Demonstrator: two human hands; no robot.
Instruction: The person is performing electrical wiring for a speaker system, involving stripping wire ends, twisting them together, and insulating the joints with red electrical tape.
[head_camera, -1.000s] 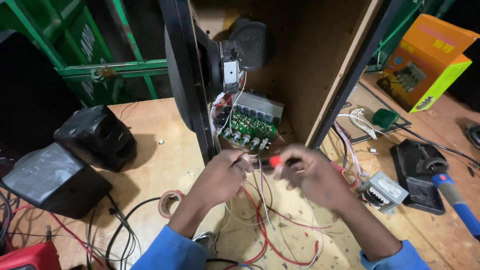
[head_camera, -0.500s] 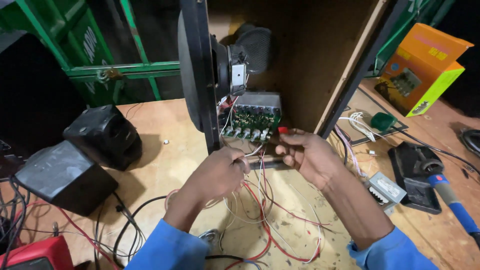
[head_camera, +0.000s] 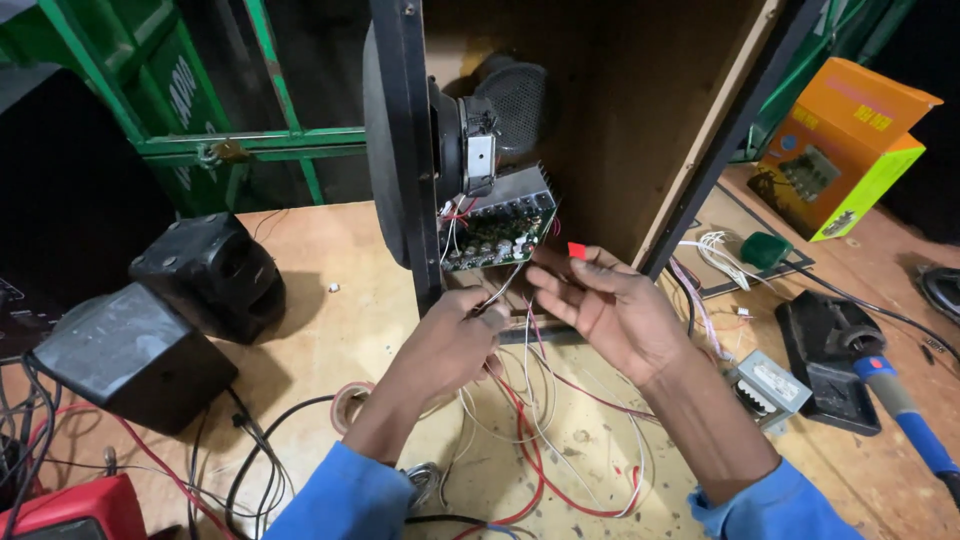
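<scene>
An open wooden speaker cabinet (head_camera: 650, 120) stands on the workbench, with a green circuit board (head_camera: 497, 232) and a speaker driver (head_camera: 470, 140) inside. My left hand (head_camera: 455, 340) pinches thin white and red wires (head_camera: 520, 400) just below the board. My right hand (head_camera: 600, 300) is raised beside it, fingers spread, with a small red-tipped piece (head_camera: 577, 250) at its fingertips. Loose wires loop across the bench under both hands.
Two black speaker boxes (head_camera: 150, 320) sit at the left. A roll of tape (head_camera: 345, 405) lies near my left forearm. A small transformer (head_camera: 765, 385), a black tool case (head_camera: 825, 350), a blue-handled soldering iron (head_camera: 905, 410) and an orange-green box (head_camera: 850, 140) are at the right.
The view has moved closer to the cabinet. My right hand has opened its fingers and lifted toward the circuit board. My left hand stays on the wires.
</scene>
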